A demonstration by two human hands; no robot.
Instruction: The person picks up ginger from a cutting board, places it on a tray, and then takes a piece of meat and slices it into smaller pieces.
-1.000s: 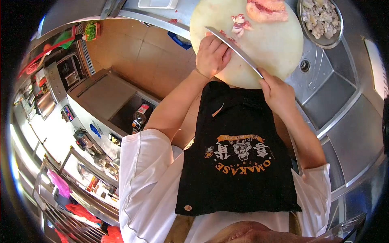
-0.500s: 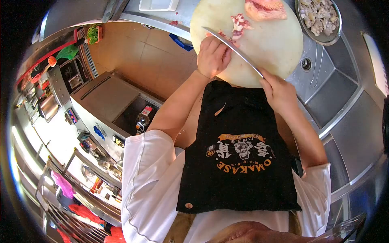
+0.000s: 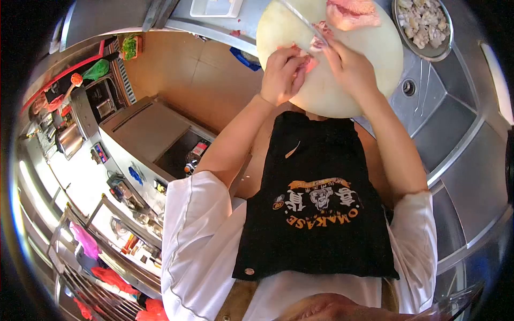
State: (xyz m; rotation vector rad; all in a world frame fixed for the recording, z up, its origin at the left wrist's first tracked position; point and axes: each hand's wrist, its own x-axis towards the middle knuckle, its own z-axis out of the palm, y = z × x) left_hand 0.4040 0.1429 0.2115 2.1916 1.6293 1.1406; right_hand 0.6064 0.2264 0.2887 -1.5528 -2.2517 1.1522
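On the round, pale cutting board (image 3: 342,91) my left hand (image 3: 282,74) has its fingers closed on a piece of meat (image 3: 309,63). The knife (image 3: 300,17) is in my right hand (image 3: 349,67), its blade slanting up and left toward the board's far edge. Small meat scraps (image 3: 323,28) lie beside the blade near my right fingertips. A larger pink slab of meat (image 3: 354,13) rests at the far side of the board.
A metal bowl of pale chopped pieces (image 3: 423,24) stands right of the board, with a sink drain (image 3: 408,87) below it. A white tray (image 3: 217,7) is at the upper left. A black apron (image 3: 316,214) covers my front.
My right hand and the knife have moved away from my body and left over the board, off the piece at my left hand. More of that piece now shows.
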